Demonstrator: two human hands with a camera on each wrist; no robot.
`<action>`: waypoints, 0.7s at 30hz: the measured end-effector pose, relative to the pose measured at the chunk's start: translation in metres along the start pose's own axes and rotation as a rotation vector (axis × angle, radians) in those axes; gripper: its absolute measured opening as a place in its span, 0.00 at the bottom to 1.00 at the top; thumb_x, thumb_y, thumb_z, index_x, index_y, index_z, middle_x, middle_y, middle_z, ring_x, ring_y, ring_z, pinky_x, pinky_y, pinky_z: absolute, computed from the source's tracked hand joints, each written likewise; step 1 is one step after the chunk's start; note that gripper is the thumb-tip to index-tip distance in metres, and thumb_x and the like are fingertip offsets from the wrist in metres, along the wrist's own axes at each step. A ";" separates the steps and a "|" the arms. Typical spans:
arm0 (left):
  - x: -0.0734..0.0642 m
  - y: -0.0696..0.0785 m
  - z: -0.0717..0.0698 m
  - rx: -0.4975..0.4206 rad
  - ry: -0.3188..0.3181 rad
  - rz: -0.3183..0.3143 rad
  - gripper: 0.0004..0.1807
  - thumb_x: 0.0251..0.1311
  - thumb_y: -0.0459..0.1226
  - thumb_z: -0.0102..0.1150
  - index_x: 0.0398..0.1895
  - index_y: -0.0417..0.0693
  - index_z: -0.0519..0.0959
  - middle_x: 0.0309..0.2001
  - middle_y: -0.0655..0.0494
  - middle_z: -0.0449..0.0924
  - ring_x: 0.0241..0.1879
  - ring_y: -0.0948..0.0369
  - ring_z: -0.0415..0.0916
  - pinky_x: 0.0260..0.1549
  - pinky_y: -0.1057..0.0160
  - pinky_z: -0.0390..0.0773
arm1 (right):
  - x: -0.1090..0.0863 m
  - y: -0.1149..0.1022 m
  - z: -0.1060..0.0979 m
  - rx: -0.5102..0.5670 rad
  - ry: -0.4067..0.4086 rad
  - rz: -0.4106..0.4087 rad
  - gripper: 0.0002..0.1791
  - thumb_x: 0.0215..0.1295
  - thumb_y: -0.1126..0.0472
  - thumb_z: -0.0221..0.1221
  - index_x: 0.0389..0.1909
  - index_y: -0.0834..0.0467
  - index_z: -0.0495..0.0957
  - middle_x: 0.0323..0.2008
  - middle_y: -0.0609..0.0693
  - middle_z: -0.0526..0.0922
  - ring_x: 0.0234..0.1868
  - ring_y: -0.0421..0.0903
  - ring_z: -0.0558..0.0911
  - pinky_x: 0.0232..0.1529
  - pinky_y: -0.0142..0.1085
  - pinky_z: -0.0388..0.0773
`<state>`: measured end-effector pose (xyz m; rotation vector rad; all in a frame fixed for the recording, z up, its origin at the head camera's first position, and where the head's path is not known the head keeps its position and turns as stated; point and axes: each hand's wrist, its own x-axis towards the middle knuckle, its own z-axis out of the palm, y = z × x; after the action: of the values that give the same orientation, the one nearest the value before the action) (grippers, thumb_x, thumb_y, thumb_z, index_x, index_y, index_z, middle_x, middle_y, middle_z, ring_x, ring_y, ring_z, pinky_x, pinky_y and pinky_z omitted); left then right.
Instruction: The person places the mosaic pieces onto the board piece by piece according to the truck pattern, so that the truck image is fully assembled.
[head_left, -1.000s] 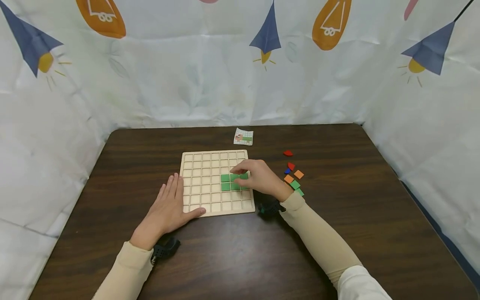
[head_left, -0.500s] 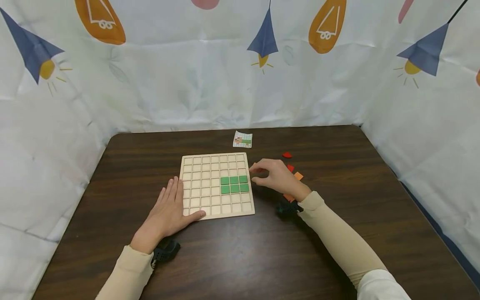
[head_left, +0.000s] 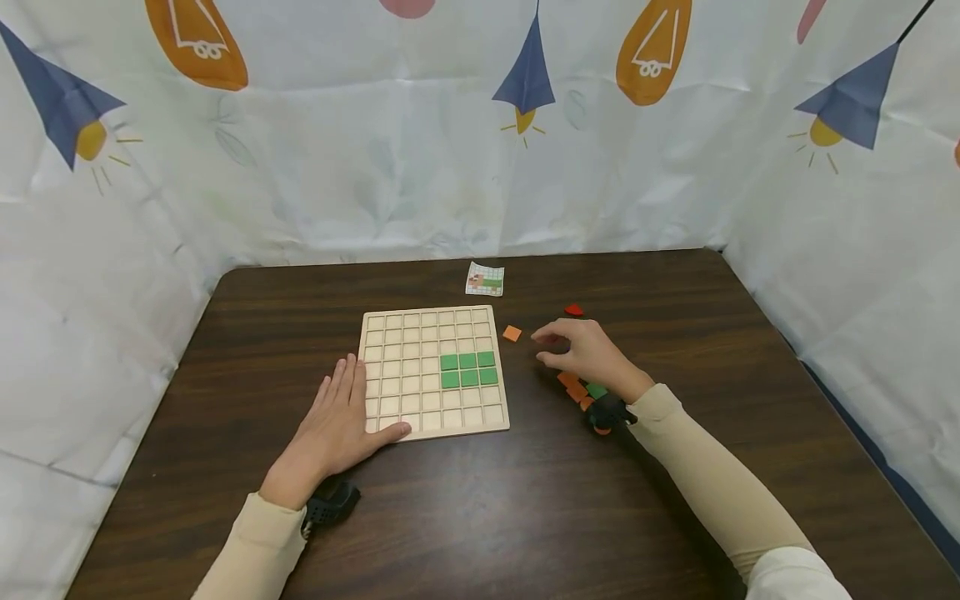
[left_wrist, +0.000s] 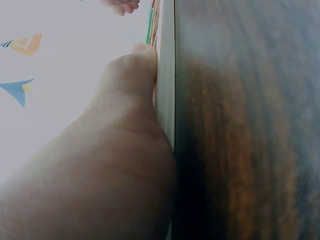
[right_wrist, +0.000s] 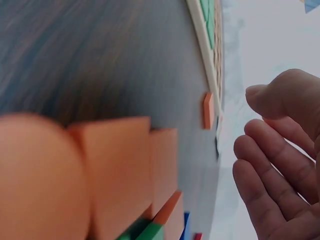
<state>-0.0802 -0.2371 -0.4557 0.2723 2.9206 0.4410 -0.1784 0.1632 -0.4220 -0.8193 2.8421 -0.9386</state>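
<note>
A pale wooden grid board [head_left: 401,367] lies on the dark table, with two short rows of green square tiles [head_left: 468,361] set in its right part. My left hand [head_left: 330,425] rests at the board's left edge, fingers straight and thumb over the lower left corner. To the right of the board my right hand [head_left: 581,350] hovers above the table, fingers loosely bent. The right wrist view shows nothing between its thumb and fingertips. One orange square tile [head_left: 512,333] lies just off the board's right edge, left of those fingertips.
Below my right hand lie loose orange tiles [head_left: 573,390] and a green tile [head_left: 596,390], partly hidden by the wrist camera [head_left: 609,411]. A red piece [head_left: 573,310] lies beyond the hand. Behind the board is a small printed card [head_left: 484,279]. A patterned cloth [head_left: 450,167] hangs behind the table.
My right hand has drawn back from over the green tiles to the right, past the board's edge. The orange tile beside the board now shows fully. The left hand stays put.
</note>
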 end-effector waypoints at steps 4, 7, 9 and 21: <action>0.000 0.001 0.000 -0.002 -0.003 -0.003 0.72 0.59 0.78 0.48 0.82 0.30 0.36 0.83 0.30 0.32 0.84 0.35 0.34 0.81 0.33 0.42 | -0.006 0.008 -0.003 0.016 -0.008 0.041 0.16 0.67 0.57 0.69 0.55 0.54 0.86 0.51 0.49 0.90 0.50 0.48 0.87 0.50 0.47 0.87; 0.000 0.001 -0.001 0.002 0.003 0.000 0.71 0.59 0.77 0.49 0.82 0.30 0.37 0.83 0.29 0.32 0.84 0.35 0.34 0.80 0.33 0.43 | -0.010 0.013 -0.006 0.024 -0.006 0.050 0.17 0.67 0.57 0.69 0.56 0.55 0.86 0.51 0.50 0.90 0.50 0.49 0.87 0.50 0.47 0.87; 0.000 0.000 0.000 0.003 0.007 0.000 0.71 0.60 0.77 0.50 0.82 0.29 0.37 0.83 0.29 0.33 0.84 0.35 0.34 0.81 0.33 0.43 | -0.012 0.019 -0.007 0.024 0.004 0.052 0.17 0.67 0.58 0.69 0.56 0.55 0.86 0.51 0.50 0.90 0.49 0.48 0.88 0.49 0.46 0.87; 0.001 0.000 -0.001 -0.001 0.004 0.001 0.72 0.59 0.77 0.50 0.82 0.30 0.36 0.84 0.30 0.31 0.84 0.35 0.33 0.80 0.33 0.42 | -0.033 0.034 -0.014 0.012 0.021 0.082 0.16 0.66 0.57 0.70 0.53 0.55 0.86 0.46 0.49 0.90 0.46 0.46 0.87 0.47 0.42 0.87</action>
<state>-0.0809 -0.2376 -0.4554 0.2731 2.9245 0.4435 -0.1689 0.2107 -0.4340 -0.6901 2.8605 -0.9590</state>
